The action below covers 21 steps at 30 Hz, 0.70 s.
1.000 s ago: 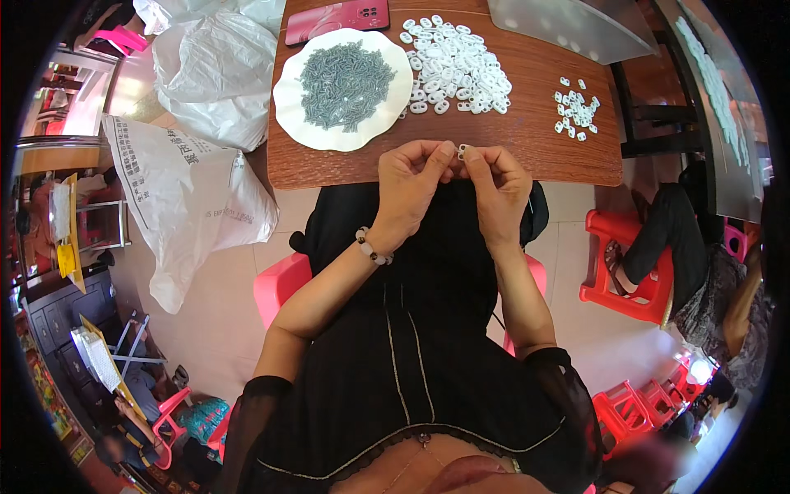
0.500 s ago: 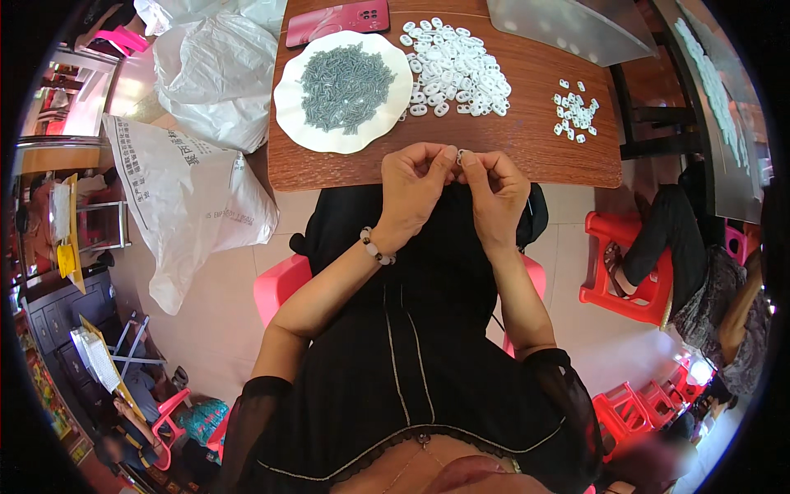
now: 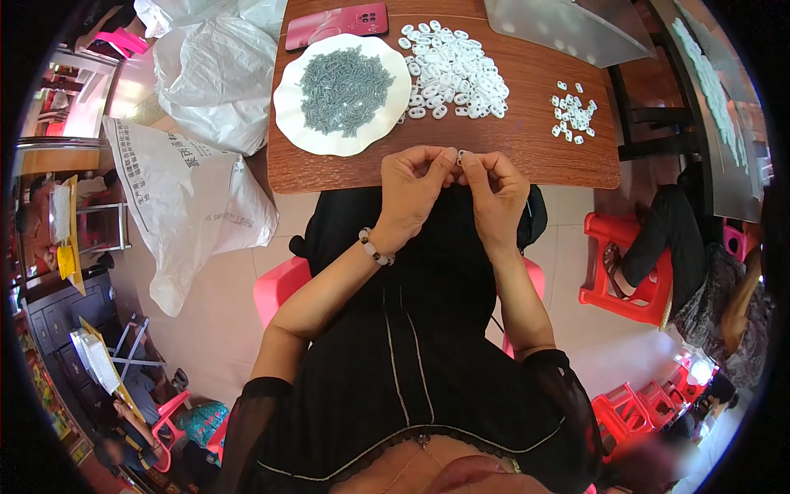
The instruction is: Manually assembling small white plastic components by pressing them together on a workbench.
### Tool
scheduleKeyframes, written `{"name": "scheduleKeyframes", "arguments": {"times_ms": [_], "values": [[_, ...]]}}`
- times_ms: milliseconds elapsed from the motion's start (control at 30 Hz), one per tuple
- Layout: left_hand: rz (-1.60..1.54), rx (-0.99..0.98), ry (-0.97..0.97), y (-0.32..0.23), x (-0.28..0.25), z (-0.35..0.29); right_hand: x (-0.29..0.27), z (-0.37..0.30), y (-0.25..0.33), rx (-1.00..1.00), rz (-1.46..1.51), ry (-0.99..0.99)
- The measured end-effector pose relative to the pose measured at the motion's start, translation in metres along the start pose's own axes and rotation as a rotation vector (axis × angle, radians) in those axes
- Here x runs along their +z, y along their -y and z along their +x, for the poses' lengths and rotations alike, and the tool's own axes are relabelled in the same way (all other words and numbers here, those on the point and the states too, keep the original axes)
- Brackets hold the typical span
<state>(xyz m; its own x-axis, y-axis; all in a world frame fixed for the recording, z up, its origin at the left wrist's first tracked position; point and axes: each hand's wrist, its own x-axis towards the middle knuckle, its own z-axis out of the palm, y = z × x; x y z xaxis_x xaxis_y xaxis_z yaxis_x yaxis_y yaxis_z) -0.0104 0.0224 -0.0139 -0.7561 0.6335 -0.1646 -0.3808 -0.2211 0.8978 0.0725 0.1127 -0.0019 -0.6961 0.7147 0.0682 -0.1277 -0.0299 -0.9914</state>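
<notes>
Both hands meet just over the near edge of the wooden table. My left hand, wearing a beaded bracelet, pinches with thumb and index finger. Opposite it, my right hand is closed in a pinch too. Between the fingertips a small white oval piece partly shows; any finer part is hidden. Beyond my left hand stands a scalloped white plate heaped with small grey rod-shaped pieces. White two-holed oval pieces lie piled beside the plate, and a smaller group lies at the right.
A pink phone lies behind the plate. A grey panel stands at the table's back right. White sacks crowd the left side. To the right, a person's leg is beside a red stool.
Hardly anything differs. Both hands keep the same pinch in the same place, with only a slight shift of the view.
</notes>
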Motion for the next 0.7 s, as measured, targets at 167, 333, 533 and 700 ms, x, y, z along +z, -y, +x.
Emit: {"name": "scheduleKeyframes", "arguments": {"times_ms": [167,333,533,700], "values": [[-0.004,-0.030,0.002,-0.005,0.002,0.000,0.002,0.001,0.000,0.022,0.013,-0.052],[-0.093,-0.094,0.061,-0.008,-0.002,0.001,-0.002,0.002,-0.003,0.022,0.065,-0.047],[-0.123,-0.140,0.029,-0.013,-0.004,0.001,-0.006,0.003,0.000,0.028,0.049,-0.056],[-0.119,-0.124,0.036,-0.015,-0.001,0.000,-0.008,0.004,-0.001,0.012,0.057,-0.056]]}}
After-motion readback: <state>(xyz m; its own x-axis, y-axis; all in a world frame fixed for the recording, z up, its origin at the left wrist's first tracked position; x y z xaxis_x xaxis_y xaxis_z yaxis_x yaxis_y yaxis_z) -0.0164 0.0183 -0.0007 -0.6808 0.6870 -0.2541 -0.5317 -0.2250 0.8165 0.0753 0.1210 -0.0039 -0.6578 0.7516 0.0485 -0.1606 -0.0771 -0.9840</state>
